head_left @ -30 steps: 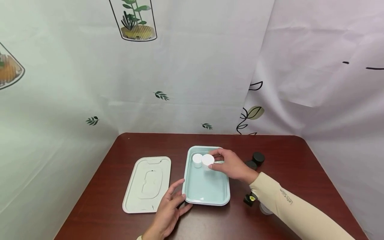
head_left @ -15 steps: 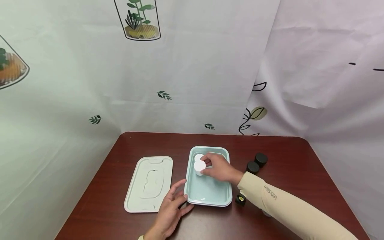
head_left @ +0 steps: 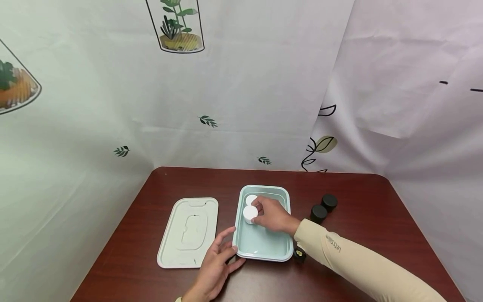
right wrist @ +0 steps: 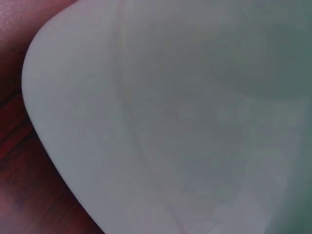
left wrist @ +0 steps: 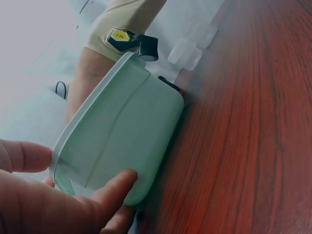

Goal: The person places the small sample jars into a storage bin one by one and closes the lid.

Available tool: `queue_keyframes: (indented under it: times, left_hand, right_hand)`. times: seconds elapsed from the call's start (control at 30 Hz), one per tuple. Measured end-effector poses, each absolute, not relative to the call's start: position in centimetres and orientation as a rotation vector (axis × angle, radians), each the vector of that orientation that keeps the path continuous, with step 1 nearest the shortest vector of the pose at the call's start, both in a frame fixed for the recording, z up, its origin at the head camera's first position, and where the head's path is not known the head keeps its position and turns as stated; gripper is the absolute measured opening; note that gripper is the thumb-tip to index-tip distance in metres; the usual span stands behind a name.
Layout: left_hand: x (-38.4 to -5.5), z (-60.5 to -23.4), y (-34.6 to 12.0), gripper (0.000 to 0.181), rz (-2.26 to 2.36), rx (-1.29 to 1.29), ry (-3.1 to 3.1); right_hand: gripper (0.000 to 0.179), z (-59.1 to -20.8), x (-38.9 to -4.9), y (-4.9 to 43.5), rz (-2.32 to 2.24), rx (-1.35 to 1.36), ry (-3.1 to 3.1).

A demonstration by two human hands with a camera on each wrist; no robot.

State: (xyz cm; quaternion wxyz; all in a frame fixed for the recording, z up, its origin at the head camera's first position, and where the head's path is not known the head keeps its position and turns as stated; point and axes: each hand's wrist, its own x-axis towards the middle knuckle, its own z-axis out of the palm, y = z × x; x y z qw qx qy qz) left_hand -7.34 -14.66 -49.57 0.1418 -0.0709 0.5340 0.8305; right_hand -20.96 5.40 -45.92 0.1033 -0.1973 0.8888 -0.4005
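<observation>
My right hand (head_left: 274,216) pinches a small white round jar (head_left: 250,213) between thumb and fingers, inside a pale blue-green rectangular container (head_left: 260,245). A second white round jar (head_left: 250,199) stands just behind it, partly covered by the fingers. At the container's near left corner, my left hand (head_left: 215,264) touches the rim and outer wall with spread fingers. The left wrist view shows one fingertip at the rim and another against the wall of the container (left wrist: 131,122). The right wrist view is filled by the blurred container wall (right wrist: 73,97); neither hand shows there.
A white rectangular lid (head_left: 190,233) lies flat left of the container. Two black round jars or caps (head_left: 323,208) stand to its right. In the left wrist view, two clear jars (left wrist: 186,53) stand beyond the container. A black wrist device (left wrist: 141,46) sits by the right sleeve.
My right hand has carried the white jar left and nearer within the container, to just in front of the other jar. The left hand has stayed at the container's corner.
</observation>
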Motion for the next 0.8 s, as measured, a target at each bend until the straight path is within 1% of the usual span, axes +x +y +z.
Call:
queue_keyframes:
  times: [0.5, 0.8]
  left_hand:
    - [-7.24, -49.49, -14.69, 0.064, 2.390, -0.201, 1.548]
    - [-7.08, -49.30, -14.47, 0.063, 2.388, -0.204, 1.556]
  right_hand:
    - [0.042, -46.09, -20.73, 5.38, -1.096, -0.624, 2.652]
    - [0.040, -45.98, -20.55, 5.54, -1.035, -0.653, 2.722]
